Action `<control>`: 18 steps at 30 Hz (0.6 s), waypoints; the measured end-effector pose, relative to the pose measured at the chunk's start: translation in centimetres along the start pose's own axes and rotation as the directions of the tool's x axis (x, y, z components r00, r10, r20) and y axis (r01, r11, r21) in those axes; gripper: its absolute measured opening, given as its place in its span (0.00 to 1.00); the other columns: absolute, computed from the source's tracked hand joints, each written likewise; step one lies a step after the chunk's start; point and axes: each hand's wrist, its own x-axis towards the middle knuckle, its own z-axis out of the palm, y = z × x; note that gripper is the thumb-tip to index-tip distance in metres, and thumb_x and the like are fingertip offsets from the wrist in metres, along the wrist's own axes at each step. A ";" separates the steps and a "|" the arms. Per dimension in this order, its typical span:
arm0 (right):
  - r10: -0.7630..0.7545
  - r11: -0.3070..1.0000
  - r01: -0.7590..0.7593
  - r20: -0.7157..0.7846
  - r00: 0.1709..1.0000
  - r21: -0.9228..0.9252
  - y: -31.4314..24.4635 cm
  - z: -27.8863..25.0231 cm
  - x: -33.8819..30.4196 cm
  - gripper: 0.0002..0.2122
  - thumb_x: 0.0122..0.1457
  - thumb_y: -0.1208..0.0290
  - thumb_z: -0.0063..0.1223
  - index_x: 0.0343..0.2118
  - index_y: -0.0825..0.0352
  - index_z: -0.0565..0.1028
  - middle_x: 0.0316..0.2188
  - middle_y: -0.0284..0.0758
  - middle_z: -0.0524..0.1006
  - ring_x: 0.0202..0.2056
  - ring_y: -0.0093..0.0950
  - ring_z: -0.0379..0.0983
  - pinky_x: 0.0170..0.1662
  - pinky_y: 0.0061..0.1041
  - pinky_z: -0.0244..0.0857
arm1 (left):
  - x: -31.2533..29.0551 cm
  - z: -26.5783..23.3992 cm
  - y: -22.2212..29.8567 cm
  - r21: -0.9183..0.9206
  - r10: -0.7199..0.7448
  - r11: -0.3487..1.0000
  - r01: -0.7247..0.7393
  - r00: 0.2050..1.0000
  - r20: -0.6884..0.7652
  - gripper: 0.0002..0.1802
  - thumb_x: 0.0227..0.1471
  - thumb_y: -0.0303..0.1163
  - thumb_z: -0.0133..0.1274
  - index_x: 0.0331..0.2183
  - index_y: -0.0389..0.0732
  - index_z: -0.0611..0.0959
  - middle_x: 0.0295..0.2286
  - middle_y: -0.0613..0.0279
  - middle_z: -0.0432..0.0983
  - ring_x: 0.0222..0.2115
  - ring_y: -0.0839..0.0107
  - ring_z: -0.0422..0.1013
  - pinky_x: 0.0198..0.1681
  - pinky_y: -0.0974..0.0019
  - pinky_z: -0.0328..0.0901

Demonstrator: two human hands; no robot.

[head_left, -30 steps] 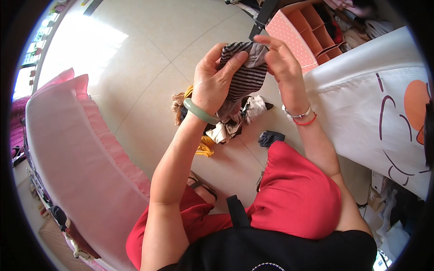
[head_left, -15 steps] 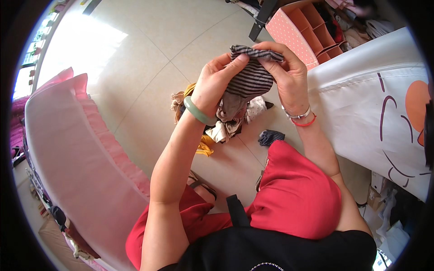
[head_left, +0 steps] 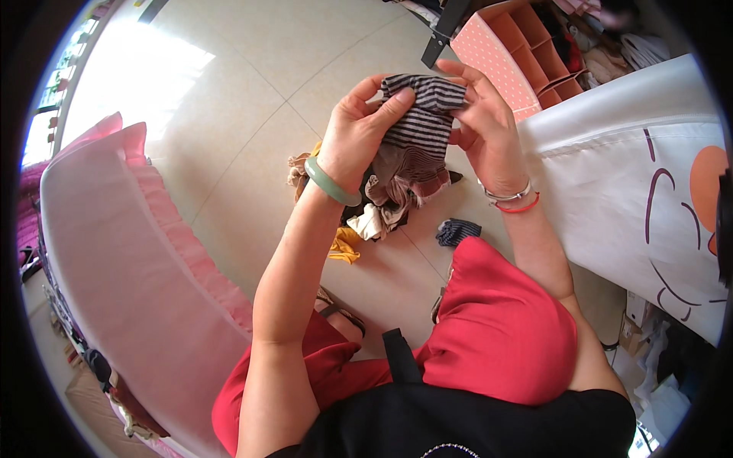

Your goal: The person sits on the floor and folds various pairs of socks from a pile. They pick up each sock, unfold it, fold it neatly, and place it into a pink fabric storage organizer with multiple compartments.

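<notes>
One striped cloth (head_left: 424, 126), dark against pale grey, is held up in front of you, above the tiled floor (head_left: 244, 145). Your left hand (head_left: 355, 137) has it gripped at its left side, thumb pressed over the stripes and fingers behind. Your right hand (head_left: 491, 137) is at the cloth's right edge, its uppermost finger stretched out and the others loosely bent; whether they pinch that edge, you cannot tell from this view. Greyish-brown fabric (head_left: 391, 166) shows right under the stripes, and you cannot make out whether it belongs to the same piece. On the floor below your hands is a heap of clothes (head_left: 370, 221), cream, tan and dark, with a yellow piece (head_left: 345, 246) at its near side. A dark striped bundle (head_left: 459, 232) lies apart from the heap, just beside your right knee in its red garment (head_left: 496, 328). You wear a green bangle (head_left: 330, 183) on the left wrist and a red cord (head_left: 521, 208) on the right. To your left runs a pink cover (head_left: 137, 259) with a ruffled edge; to your right, a white cover (head_left: 595, 183) with line drawings, and beyond it a pink dotted box (head_left: 489, 53) with compartments.
</notes>
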 end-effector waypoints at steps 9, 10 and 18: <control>-0.157 0.907 0.157 0.032 0.987 -0.390 1.6 -0.7 0.5 0.16 0.60 0.64 0.56 0.44 0.72 0.72 0.31 0.29 0.76 0.32 0.13 0.70 0.34 0.14 0.65 | 0.2 -0.5 -0.2 0.151 0.089 0.984 -0.090 0.996 0.013 0.17 0.57 0.32 0.53 0.47 0.36 0.73 0.34 0.58 0.78 0.33 0.77 0.74 0.34 0.75 0.70; -0.173 0.910 0.159 -0.002 0.985 -0.383 1.6 -0.6 0.5 0.15 0.60 0.65 0.56 0.43 0.72 0.73 0.31 0.29 0.77 0.32 0.13 0.70 0.34 0.14 0.65 | 0.0 -0.2 0.1 0.150 0.067 0.986 -0.066 0.998 -0.003 0.19 0.57 0.34 0.54 0.48 0.36 0.72 0.34 0.58 0.78 0.33 0.77 0.74 0.35 0.74 0.70; -0.270 0.896 0.236 -0.039 0.962 -0.375 0.9 -0.4 0.6 0.11 0.58 0.75 0.56 0.44 0.70 0.74 0.35 0.31 0.78 0.34 0.16 0.73 0.37 0.15 0.69 | -0.2 -0.1 -0.2 0.213 -0.022 0.977 0.007 0.998 0.066 0.20 0.56 0.36 0.56 0.45 0.31 0.75 0.35 0.63 0.78 0.34 0.79 0.73 0.39 0.74 0.69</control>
